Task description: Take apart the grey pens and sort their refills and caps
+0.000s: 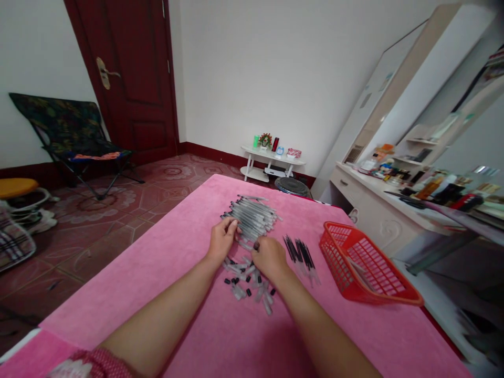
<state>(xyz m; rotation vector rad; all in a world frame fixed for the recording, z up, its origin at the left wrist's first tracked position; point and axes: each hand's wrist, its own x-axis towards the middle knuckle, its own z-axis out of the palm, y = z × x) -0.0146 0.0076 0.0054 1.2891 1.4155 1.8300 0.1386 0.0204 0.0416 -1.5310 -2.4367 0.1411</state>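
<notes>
A heap of clear pen barrels [252, 214] lies on the pink tablecloth [165, 283]. My left hand [221, 240] rests at the heap's near left edge, its fingers curled and pinching one barrel end. My right hand [269, 255] sits just right of it, fingers closed on a small dark-tipped piece that I cannot make out clearly. Below both hands lie scattered pen caps and small black parts [248, 283]. A row of black refills [301, 253] lies to the right of my right hand.
A red plastic basket [368, 262] stands at the table's right, tilted near the edge. A white dresser [378, 210] with bottles is beyond it. A folding chair [74, 139], a dark red door [134, 79] and a small white shelf [271, 160] stand across the tiled floor.
</notes>
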